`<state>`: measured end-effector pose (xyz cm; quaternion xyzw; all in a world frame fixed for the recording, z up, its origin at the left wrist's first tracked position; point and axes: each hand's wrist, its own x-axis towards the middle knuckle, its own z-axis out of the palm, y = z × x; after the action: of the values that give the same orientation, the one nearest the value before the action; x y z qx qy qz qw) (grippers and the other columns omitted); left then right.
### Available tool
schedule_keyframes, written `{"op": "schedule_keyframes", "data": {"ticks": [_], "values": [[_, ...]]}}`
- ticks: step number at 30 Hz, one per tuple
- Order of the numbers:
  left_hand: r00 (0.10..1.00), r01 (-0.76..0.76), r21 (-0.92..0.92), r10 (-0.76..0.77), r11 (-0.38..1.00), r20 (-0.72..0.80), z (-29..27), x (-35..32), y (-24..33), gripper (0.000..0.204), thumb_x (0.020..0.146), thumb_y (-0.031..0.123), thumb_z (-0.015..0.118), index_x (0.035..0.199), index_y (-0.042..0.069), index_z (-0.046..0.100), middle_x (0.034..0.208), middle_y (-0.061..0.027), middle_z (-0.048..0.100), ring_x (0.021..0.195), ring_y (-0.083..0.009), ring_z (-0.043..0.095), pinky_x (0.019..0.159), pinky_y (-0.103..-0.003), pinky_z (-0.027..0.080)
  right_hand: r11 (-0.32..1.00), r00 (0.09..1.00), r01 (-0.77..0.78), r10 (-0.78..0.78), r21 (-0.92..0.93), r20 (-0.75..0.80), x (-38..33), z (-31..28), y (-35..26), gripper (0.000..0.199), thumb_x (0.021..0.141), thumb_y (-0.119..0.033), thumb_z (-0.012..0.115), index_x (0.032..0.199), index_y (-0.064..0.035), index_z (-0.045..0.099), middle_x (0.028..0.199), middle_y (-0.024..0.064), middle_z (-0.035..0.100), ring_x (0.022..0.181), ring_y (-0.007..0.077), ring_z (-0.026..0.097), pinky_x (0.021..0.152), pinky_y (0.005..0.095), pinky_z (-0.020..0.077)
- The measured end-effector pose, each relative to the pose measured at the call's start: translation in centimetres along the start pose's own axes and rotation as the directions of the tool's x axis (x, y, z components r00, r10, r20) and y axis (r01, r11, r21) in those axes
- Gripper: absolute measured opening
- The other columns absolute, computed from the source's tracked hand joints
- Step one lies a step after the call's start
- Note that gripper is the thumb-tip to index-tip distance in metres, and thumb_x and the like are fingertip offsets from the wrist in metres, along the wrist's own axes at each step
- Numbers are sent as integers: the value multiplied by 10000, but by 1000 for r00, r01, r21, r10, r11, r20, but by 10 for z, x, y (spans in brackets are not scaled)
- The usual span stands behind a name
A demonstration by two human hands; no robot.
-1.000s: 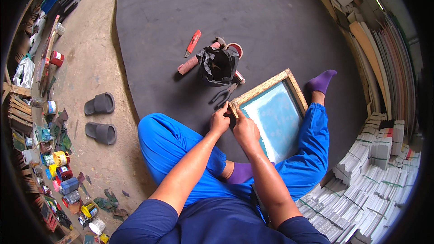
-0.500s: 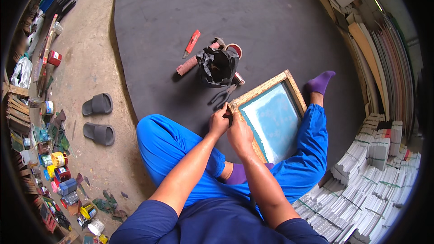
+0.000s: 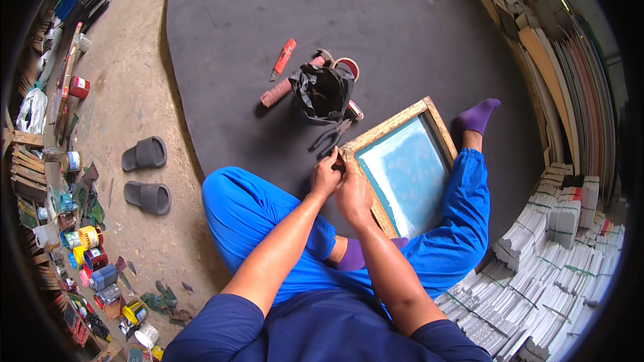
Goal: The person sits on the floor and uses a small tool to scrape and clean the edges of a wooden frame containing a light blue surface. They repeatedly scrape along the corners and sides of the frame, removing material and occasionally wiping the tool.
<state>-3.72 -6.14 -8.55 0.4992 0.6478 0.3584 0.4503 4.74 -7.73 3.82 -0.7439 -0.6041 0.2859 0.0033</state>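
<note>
Wooden-framed screen [image 3: 393,125], one in number, is seen on the black mat [image 3: 231,23] to the right of the hands, set aslant, its blue-and-white panel facing up. Its left corner is met by the fingertips of the left hand [image 3: 326,175] from the left side, while the right hand [image 3: 353,194] is placed over the near end of that corner, along the near-left rail. On both hands the fingers are bent and drawn together, the two hands almost touching; whether anything is pinched between them is hidden and cannot be told.

Pale labels are noted on a red jar [image 3: 79,87] and a white pot [image 3: 71,161] at the left; their print is too small to be read. Light marks are also seen on the red cutter [image 3: 284,59], likewise illegible.

Beyond the hands the following are counted: one cutter, one pair of dark pliers [image 3: 328,139] just beside the screen's left corner, one container lined with black plastic [image 3: 310,105], one tape roll [image 3: 355,67] and one pink ribbed roll [image 3: 275,93], partly hidden. Two dark sandals [image 3: 145,153] are found on the floor [image 3: 127,53] at left. Bundled white stacks [image 3: 547,261] are sighted at near right, their number uncertain
</note>
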Motion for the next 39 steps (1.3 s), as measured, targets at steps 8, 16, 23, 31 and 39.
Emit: {"op": "schedule_keyframes", "data": {"ticks": [8,16,23,31,39], "values": [[999,34,45,-34,998,0,-2,-1,9,678,770,40,563,1441,133,581,1055,-133,741,997,-317,712,888,-396,558,971,982,109,-71,212,-175,4,21,20,493,969,-213,563,1452,-118,535,906,278,694,817,457,708,694,552,566],[999,36,63,-35,997,-8,-5,-2,7,702,764,24,554,1455,148,570,1063,-132,740,970,-319,716,878,-390,559,991,977,77,-53,110,-206,-3,36,20,439,972,-200,564,1396,-91,591,868,300,680,797,455,697,674,570,546],[999,54,10,-54,998,3,-7,-3,6,719,754,7,556,1457,156,567,1059,-144,734,888,-311,717,813,-376,564,999,985,41,-41,-5,-165,-12,22,11,448,969,-179,567,1409,-98,590,960,308,695,838,451,707,730,557,551],[999,40,43,-40,998,10,-3,-1,10,709,764,32,553,1460,169,563,1053,-136,741,933,-317,722,830,-389,561,840,951,178,-13,512,-309,9,52,32,407,979,-171,559,1361,-43,617,1039,328,691,888,460,708,797,566,521],[996,89,37,-90,995,17,-7,-2,5,717,766,43,561,1465,201,560,1061,-130,746,908,-317,729,822,-393,564,955,977,81,-19,287,-213,-7,26,12,412,976,-139,567,1377,-57,613,1018,317,702,954,456,703,820,514,548]]}}
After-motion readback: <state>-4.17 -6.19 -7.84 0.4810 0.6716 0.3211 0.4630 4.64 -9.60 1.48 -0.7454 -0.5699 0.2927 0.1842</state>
